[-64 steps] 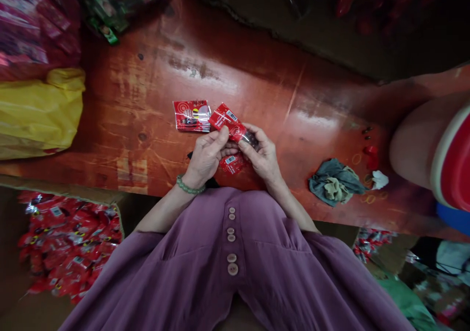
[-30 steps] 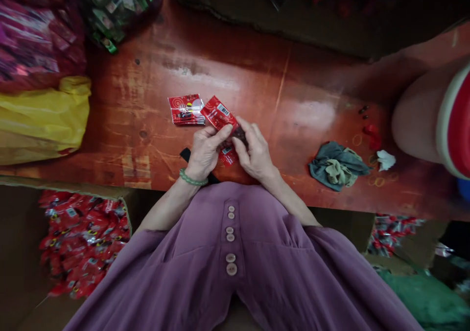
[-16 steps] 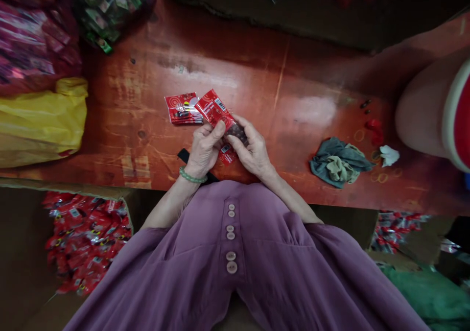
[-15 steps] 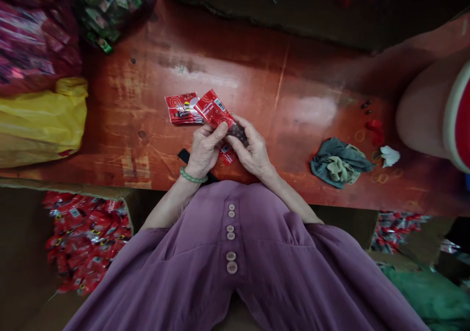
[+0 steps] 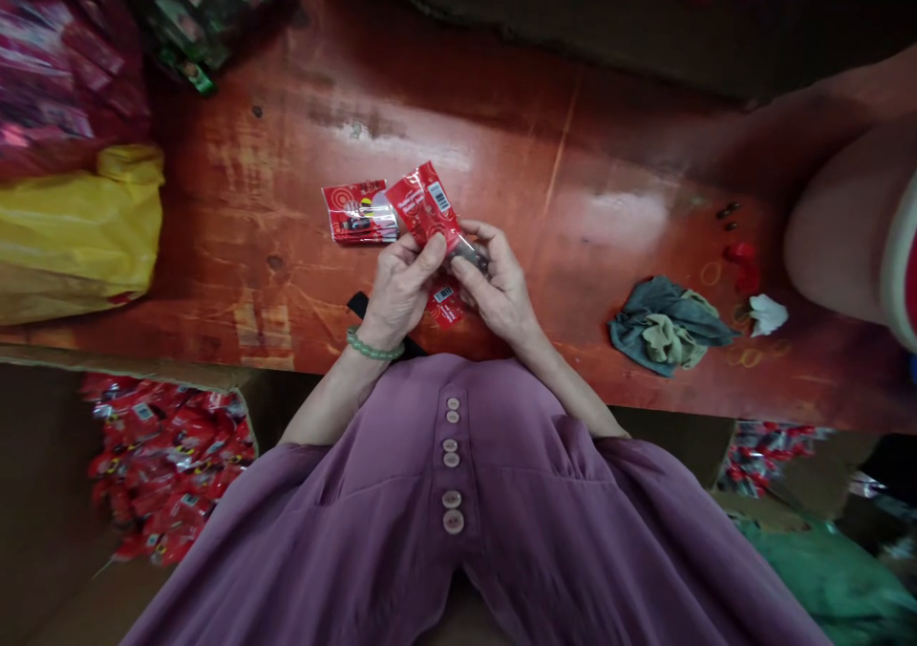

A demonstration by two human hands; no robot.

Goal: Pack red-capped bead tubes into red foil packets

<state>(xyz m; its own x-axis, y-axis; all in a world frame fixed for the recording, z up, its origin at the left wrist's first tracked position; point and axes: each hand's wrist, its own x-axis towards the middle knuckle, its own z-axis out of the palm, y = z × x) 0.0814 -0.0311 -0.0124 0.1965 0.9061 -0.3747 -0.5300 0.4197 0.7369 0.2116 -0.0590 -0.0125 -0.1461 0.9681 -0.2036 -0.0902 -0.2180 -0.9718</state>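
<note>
I see both hands meeting at the centre of the frame, just above the near edge of the table (image 5: 287, 206). The left hand (image 5: 401, 288) is closed on a red packet (image 5: 428, 204), thumb pressed against the lower part of its printed face; the right hand (image 5: 501, 288) pinches the same packet at its clear end, where dark contents show through. The packet is thus held off the table, tilted, barcode side up, with its free end pointing to the upper left. I judge this two-point grip keeps the film taut so the contents can be felt or shifted. A second packet (image 5: 445, 304) lies under the hands, partly hidden between them. A small stack of packets (image 5: 356, 214) lies flat on the table, just beside the held one and to its left, within short reach. At lower left, a box of packets (image 5: 168, 464) sits below the table edge; more packets (image 5: 766, 445) show at lower right. A yellow bag (image 5: 78, 226) lies at the left edge. A crumpled cloth (image 5: 663, 326) lies at the right, well apart from the hands, with rubber bands (image 5: 711, 273) and small scraps near it. Another person's arm (image 5: 838, 226) enters at the far right.
</note>
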